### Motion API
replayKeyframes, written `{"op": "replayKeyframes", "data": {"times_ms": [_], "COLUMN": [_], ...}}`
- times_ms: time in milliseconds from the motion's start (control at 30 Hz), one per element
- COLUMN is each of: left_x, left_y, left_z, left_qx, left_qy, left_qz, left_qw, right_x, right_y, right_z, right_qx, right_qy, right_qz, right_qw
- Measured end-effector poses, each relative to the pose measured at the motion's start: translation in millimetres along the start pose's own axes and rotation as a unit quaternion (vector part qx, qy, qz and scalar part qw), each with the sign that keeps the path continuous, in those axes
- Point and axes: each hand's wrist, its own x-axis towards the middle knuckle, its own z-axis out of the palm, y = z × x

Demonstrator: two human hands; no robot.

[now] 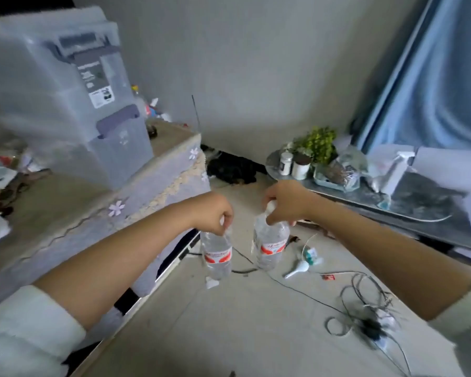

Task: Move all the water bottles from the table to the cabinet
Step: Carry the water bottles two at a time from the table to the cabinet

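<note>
Two clear water bottles with red-and-white labels hang in the air over the floor. My left hand (215, 213) grips the left bottle (218, 257) by its neck, fingers curled round the top. My right hand (286, 202) holds the right bottle (269, 246) at its white cap and neck. Both bottles hang roughly upright, side by side and a little apart. The cabinet (74, 213), draped in a lilac cloth with lace trim and flowers, stands to the left of both hands.
Stacked translucent storage boxes (74, 110) sit on the cabinet top, with clutter at its left edge. A low glass table (419, 202) at right carries jars, a plant and bags. Cables (365, 308) and a small white utensil (299, 269) lie on the floor. Blue curtain at far right.
</note>
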Motion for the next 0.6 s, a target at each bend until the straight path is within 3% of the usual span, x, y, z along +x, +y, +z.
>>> {"op": "replayKeyframes", "data": {"times_ms": [300,600], "left_x": [150.5,258.6], "left_y": [181.2,360.9], "left_z": [-18.7,-19.2], "left_qx": [0.068,0.113], "left_qy": [-0.012,-0.042], "left_qz": [0.152,0.277], "left_qw": [0.986,0.953], "right_x": [-103.7,-228.7], "right_y": [192.4,341.7], "right_z": [-50.3,-59.6], "right_qx": [0.033,0.113], "right_qy": [0.073,0.144], "right_qz": [0.153,0.360], "right_qw": [0.985,0.915]}}
